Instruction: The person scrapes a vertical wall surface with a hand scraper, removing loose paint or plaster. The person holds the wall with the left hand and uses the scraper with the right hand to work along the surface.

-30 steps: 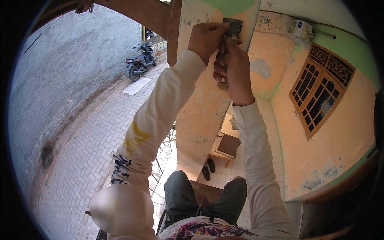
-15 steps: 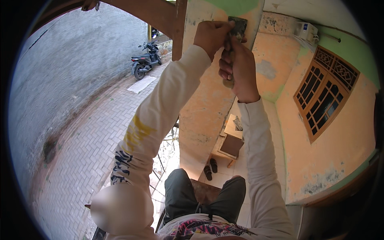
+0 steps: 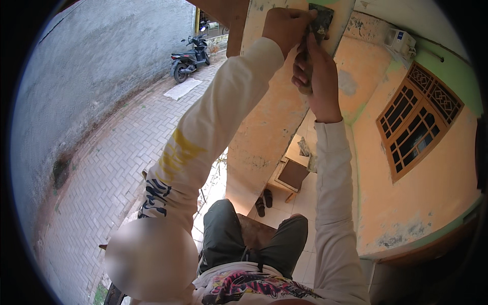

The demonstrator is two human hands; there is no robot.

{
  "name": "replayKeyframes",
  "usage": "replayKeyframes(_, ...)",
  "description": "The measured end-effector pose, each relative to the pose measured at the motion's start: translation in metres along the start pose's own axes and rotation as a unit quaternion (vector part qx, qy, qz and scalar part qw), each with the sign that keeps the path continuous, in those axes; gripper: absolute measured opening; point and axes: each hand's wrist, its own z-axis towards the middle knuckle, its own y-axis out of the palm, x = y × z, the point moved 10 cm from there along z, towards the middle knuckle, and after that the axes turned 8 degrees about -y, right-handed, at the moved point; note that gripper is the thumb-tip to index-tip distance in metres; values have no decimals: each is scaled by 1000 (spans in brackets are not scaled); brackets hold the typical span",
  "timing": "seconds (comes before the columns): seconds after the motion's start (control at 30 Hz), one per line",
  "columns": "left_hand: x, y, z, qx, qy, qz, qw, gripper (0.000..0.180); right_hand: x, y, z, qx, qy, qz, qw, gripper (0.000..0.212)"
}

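Scraper [image 3: 321,28] higher in view than before, right hand [image 3: 324,76] wrapped round handle [image 3: 306,90], left hand [image 3: 286,28] narrow-fingered at blade [image 3: 325,17], its hold unclear.

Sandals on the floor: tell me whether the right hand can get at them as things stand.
Probably not. The right hand is raised at the pillar, closed around the scraper, while the sandals lie well below on the floor; it would likely need emptying and lowering first.

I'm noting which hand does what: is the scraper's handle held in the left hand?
No, the right hand grips the scraper's handle, while the left hand is up by its blade.
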Motion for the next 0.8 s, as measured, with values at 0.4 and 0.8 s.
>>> replayKeyframes(0.4,18,-20,-72,117,168,264,943,23,8,-55,-77,111,-130,-45,984,17)
replayKeyframes(0.8,-146,-291,-291,272,-114,737,608,34,242,-156,-434,273,267,-63,922,42)
